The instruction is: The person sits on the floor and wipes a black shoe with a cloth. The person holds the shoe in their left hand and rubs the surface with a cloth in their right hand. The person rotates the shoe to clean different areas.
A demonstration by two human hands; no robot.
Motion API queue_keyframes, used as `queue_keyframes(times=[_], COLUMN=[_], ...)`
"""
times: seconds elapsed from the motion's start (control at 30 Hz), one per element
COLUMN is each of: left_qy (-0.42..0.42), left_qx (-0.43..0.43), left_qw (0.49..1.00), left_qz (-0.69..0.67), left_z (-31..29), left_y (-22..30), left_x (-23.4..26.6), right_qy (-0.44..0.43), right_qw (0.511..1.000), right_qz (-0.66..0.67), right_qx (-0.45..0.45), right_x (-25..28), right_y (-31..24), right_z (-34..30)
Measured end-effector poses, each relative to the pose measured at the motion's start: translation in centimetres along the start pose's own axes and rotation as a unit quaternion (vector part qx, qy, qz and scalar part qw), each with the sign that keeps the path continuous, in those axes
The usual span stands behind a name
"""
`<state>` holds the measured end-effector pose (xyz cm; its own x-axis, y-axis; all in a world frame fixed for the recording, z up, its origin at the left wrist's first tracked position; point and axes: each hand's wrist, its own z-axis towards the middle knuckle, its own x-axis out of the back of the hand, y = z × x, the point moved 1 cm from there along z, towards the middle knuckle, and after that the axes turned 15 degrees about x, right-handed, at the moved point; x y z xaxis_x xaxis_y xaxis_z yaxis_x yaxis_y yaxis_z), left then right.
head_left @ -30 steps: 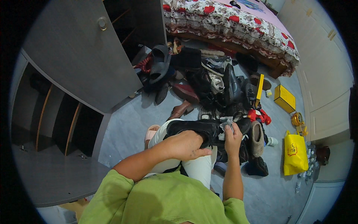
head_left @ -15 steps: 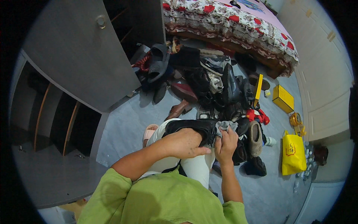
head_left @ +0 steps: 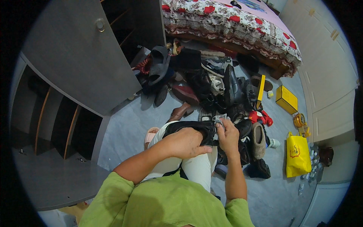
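Across white-trousered legs (head_left: pixel 196 172), a black shoe (head_left: pixel 207 130) is lying sideways, with the left hand (head_left: pixel 187 143) resting at its opening; that hand's fingers are staying out of sight, so whether its grip is closed cannot be told. At the shoe's right end, the right hand (head_left: pixel 228 136) is pinching a crumpled grey cloth (head_left: pixel 220 120) in a closed grip. Beyond both, a heap of shoes (head_left: pixel 232 87) is covering part of the grey floor (head_left: pixel 124 132).

Dim, cool indoor light, soft shadow across the green shirt (head_left: pixel 177 204), near-black cabinet compartments (head_left: pixel 87 130), white wardrobe doors (head_left: pixel 329 75) bowed by fisheye distortion, black corners
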<state>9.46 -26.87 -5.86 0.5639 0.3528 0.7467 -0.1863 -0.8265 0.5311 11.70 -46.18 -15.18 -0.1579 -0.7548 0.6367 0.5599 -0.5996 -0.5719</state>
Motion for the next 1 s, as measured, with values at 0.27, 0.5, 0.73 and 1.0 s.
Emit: queue_keyframes(times=[0.27,0.5,0.73,1.0], left_qy=[0.012,-0.003,-0.002,0.005], left_qx=[-0.024,-0.017,-0.010,-0.002], left_qw=[1.000,1.000,1.000,1.000], left_qz=[-0.008,-0.013,-0.004,-0.001], left_z=[0.0,-0.3,-0.2,0.0], left_y=[-0.4,-0.5,-0.4,0.0], left_x=[-0.3,-0.2,-0.2,-0.1], right_qy=[0.034,0.030,-0.056,-0.161], right_qw=[0.987,0.986,0.996,0.986], right_qz=[-0.112,-0.110,-0.022,0.013], right_qx=[0.111,0.120,0.059,-0.033], right_x=[0.2,0.2,0.7,-0.2], right_y=[-1.4,-2.0,-2.0,-0.7], right_z=[-2.1,-2.3,0.1,3.3])
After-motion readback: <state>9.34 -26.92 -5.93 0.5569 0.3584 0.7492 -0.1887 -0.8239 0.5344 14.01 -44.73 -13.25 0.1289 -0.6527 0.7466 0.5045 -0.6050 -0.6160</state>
